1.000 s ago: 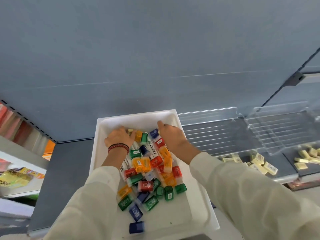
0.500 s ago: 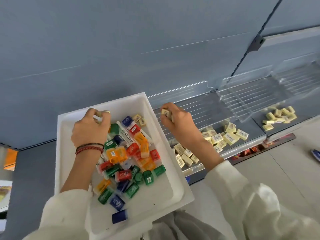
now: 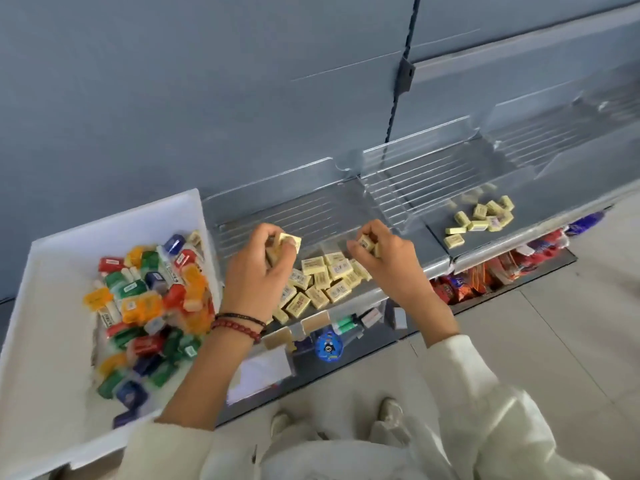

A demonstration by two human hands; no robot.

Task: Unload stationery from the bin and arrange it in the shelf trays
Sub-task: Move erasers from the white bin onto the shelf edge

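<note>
While both hands hover apart over the clear shelf tray (image 3: 311, 209), the left hand (image 3: 258, 271) pinches a few yellow erasers (image 3: 289, 240) and the right hand (image 3: 384, 258) curls round a labelled eraser (image 3: 366, 242). The drop spot, the eraser pile (image 3: 323, 278), lies just below and between them, toward 6 o'clock of the fingertips. That pile sprawls along a 9-to-3 line at the tray's front lip, with bare ribbed floor free behind it at 12. At 9 o'clock, just beside the tray, sits the white bin (image 3: 52, 341) of coloured stationery (image 3: 149, 299) — nearer the left hand.
</note>
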